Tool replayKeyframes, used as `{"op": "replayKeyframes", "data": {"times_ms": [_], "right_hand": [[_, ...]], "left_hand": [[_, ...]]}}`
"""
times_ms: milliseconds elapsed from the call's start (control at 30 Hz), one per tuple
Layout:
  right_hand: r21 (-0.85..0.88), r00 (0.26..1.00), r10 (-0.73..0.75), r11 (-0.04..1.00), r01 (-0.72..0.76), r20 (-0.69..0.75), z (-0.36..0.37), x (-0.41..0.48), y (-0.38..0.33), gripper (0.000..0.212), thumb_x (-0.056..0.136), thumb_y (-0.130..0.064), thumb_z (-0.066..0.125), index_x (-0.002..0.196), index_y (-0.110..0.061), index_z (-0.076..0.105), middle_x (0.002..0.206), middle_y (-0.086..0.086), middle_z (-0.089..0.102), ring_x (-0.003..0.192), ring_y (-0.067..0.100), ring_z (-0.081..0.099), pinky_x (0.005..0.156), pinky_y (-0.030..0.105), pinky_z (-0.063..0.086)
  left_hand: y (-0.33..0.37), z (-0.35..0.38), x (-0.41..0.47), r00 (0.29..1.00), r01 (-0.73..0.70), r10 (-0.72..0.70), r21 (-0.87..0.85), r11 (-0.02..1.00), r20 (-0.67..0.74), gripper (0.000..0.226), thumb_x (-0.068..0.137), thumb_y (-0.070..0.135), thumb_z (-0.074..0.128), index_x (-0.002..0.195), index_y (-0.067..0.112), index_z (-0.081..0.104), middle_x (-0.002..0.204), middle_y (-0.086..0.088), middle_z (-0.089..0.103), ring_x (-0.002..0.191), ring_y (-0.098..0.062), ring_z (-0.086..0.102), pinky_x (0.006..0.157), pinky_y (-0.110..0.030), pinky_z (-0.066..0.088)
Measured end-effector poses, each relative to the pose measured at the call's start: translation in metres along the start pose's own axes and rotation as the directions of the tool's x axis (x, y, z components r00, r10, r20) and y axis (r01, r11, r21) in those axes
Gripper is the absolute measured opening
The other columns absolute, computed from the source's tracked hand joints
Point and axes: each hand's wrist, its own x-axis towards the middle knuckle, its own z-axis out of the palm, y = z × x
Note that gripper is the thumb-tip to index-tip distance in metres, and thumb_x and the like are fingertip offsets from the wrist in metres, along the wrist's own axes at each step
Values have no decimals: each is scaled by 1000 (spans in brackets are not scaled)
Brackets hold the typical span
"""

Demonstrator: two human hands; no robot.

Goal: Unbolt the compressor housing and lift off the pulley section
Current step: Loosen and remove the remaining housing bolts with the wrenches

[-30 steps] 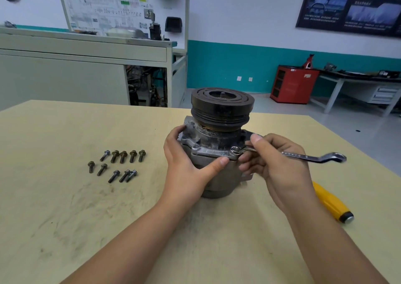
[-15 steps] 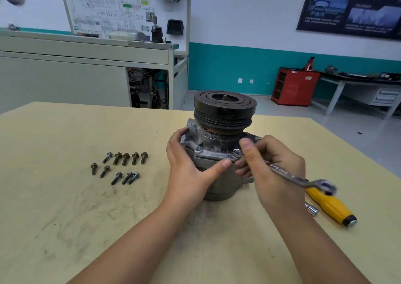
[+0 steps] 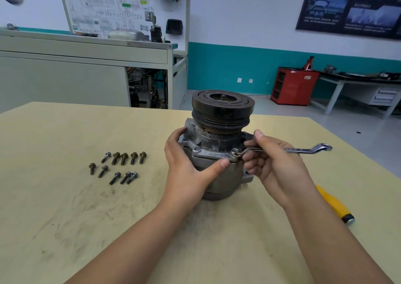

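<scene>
The pale yellow wooden table (image 3: 65, 229) carries everything. The grey metal compressor housing (image 3: 217, 147) stands upright on it, with the black grooved pulley (image 3: 223, 105) seated on top of the housing and a short shaft stub showing in the pulley's centre.

The left hand (image 3: 186, 173) grips the housing's left side, fingers curled round behind the flange and thumb pressed along the front just under the flange edge. The right hand (image 3: 280, 166) is just right of the housing. Its thumb and curled fingers pinch the shank of the silver offset ring wrench (image 3: 303, 150), which runs roughly level from the housing out to the right, its far ring free in the air.

Right of the housing and nearer the person, partly hidden by the right forearm, a yellow-handled tool (image 3: 332, 203) with a dark, silver-tipped end lies on the table.

Well left of the housing, ten loose dark bolts (image 3: 121, 166) lie in two rough rows.

At the housing's front right corner, a flange bolt (image 3: 235, 152) sits inside the wrench's near ring.
</scene>
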Motion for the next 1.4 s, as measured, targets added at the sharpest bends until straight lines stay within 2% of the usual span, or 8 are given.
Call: {"op": "replayKeyframes", "data": {"times_ms": [133, 367, 633, 833, 933, 1133, 1267, 1400], "right_hand": [[111, 994, 113, 988, -111, -12, -2, 4, -1, 32, 96, -24, 47, 75, -5, 62, 48, 4, 60, 37, 8, 55, 36, 14, 42], [-222, 958, -287, 935, 275, -24, 10, -12, 4, 28, 93, -19, 53, 70, -5, 59, 53, 12, 64, 42, 21, 61, 40, 23, 49], [-736, 725, -674, 418, 533, 141, 15, -20, 26, 30, 87, -26, 55, 65, -6, 54, 51, 6, 60, 46, 23, 61, 45, 41, 50], [-275, 947, -319, 909, 314, 27, 4, -11, 7, 23, 90, -10, 57, 69, -1, 57, 54, 12, 64, 41, 22, 61, 40, 24, 48], [-23, 995, -83, 996, 84, 46, 0, -4, 3, 22, 86, -19, 54, 74, -1, 59, 51, 14, 62, 38, 19, 58, 38, 21, 46], [152, 999, -36, 988, 36, -1, -1, -3, 6, 32, 99, -19, 41, 76, -3, 58, 49, 8, 61, 38, 13, 57, 39, 17, 45], [-158, 960, -279, 949, 273, -17, 7, -13, 11, 28, 97, -15, 47, 73, -4, 55, 52, 12, 63, 41, 22, 61, 39, 24, 49], [-548, 839, -537, 678, 490, 86, 11, -19, 23, 25, 90, -23, 57, 69, -13, 53, 58, 1, 66, 46, 12, 63, 46, 26, 52]], "left_hand": [[0, 0, 0, 1000, -3, 3, 3, 1000, 3, 97, 55, 60, 80, 129, 45, 19, 140, 10, 27, 130, -4, 35, 110, -26, 33], [2, 0, 0, 1000, 1, -1, 5, 1000, -4, 95, 51, 61, 73, 128, 43, 20, 139, 9, 27, 129, -4, 36, 109, -23, 33], [2, 1, 0, 1000, -7, 7, 15, 1000, 4, 96, 51, 63, 73, 127, 45, 17, 137, 13, 26, 132, -4, 31, 107, -20, 31], [3, 1, 0, 1000, -1, 1, -1, 1000, -1, 96, 50, 62, 72, 128, 44, 19, 136, 13, 25, 130, -2, 34, 106, -17, 30], [2, 0, 0, 1000, -1, 1, 3, 1000, -1, 97, 50, 64, 72, 129, 44, 19, 137, 12, 26, 129, -2, 35, 106, -18, 30], [3, 0, 0, 1000, 0, 0, 6, 1000, -3, 99, 48, 66, 71, 129, 43, 19, 137, 11, 26, 129, -3, 35, 106, -19, 30], [2, 0, 0, 1000, 2, -2, 13, 1000, -4, 98, 49, 64, 72, 129, 43, 18, 137, 12, 25, 129, -2, 33, 103, -11, 28], [3, -1, 0, 1000, 4, -4, 20, 1000, 9, 98, 49, 65, 71, 127, 45, 17, 137, 12, 25, 130, -3, 33, 106, -19, 30]]}}
